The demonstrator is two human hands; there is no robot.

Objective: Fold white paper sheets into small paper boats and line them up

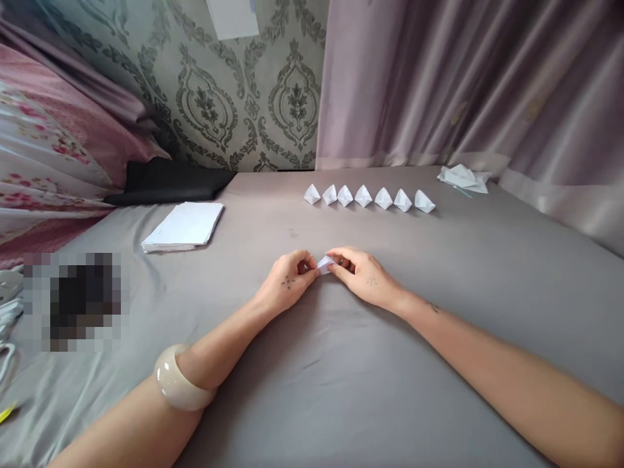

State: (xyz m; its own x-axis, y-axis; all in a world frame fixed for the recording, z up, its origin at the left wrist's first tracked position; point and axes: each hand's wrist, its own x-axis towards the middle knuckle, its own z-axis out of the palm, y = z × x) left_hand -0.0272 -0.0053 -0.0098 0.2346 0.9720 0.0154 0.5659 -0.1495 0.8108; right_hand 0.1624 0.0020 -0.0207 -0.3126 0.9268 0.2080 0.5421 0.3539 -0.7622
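Note:
Between my two hands is a small piece of folded white paper (325,264), held just above the grey sheet. My left hand (288,278) pinches its left corner between thumb and fingers. On the other side, my right hand (364,274) grips the right edge, the thumb in front and the fingers behind. Part of the paper is covered by my fingertips. Beyond my hands stands a row of several small folded paper boats (363,196), white and pointed at the top.
A stack of white paper (188,224) lies at the left, before a black cloth (170,182). Crumpled white papers (463,177) rest at the back right near the curtain (414,78). A blurred-out patch (82,299) and a yellow object (6,413) are at the left edge.

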